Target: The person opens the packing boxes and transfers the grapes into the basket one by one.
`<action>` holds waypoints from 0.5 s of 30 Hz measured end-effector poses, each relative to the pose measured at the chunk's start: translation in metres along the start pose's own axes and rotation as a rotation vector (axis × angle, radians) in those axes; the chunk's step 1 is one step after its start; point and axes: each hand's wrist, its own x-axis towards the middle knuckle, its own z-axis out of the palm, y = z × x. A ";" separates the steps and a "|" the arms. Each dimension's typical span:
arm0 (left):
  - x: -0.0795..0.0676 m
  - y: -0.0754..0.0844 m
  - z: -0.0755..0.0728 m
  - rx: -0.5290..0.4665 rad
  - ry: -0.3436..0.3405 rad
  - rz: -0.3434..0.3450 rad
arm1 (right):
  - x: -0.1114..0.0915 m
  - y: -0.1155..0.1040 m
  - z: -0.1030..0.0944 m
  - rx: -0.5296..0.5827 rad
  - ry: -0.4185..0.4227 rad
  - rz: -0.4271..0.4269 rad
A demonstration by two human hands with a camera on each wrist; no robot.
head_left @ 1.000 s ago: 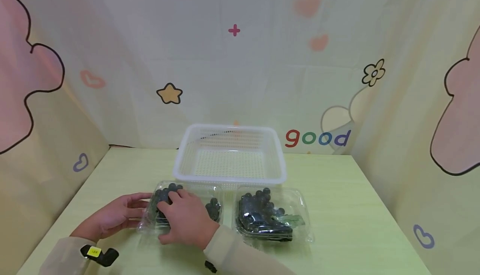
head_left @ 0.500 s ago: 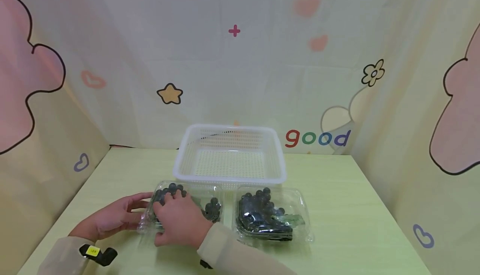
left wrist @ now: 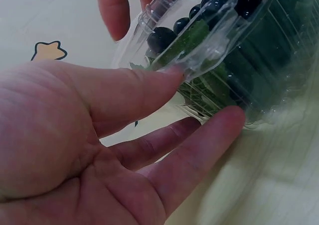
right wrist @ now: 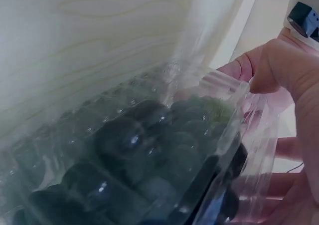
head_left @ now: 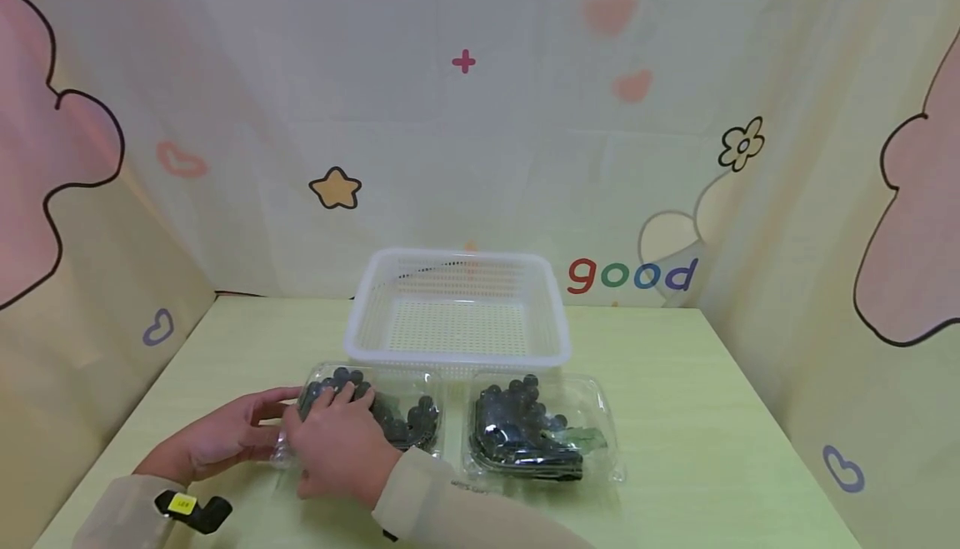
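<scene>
A clear plastic box (head_left: 401, 378) of dark grapes (head_left: 422, 420) lies at the left front of the table. My left hand (head_left: 228, 436) holds its left end; in the left wrist view the thumb (left wrist: 144, 93) presses the lid's rim (left wrist: 212, 58) while two fingers reach the lower side. A green leaf (left wrist: 214, 88) shows through the plastic there. Over the lid's left part my right hand (head_left: 341, 453) spreads, fingers bent on top and thumb at the near side. In the right wrist view the grapes (right wrist: 144, 150) fill the box's near part.
A second clear box (head_left: 600, 416) with grapes (head_left: 517, 416) and a leaf stands just to the right. Behind both boxes is a white plastic basket (head_left: 457, 359) with a perforated bottom. A printed curtain (head_left: 480, 157) hangs around the pale wooden table (head_left: 675, 416).
My right hand has slid left and slightly toward me across the lid, uncovering more grapes on its right. The left hand stays at the box's left end.
</scene>
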 end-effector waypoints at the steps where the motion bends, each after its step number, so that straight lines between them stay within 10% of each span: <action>1: 0.000 -0.001 0.000 -0.004 0.000 0.001 | 0.001 -0.002 0.000 -0.009 0.001 0.002; 15: 0.000 -0.002 -0.002 -0.005 -0.022 0.010 | 0.010 -0.012 -0.007 -0.024 0.032 0.028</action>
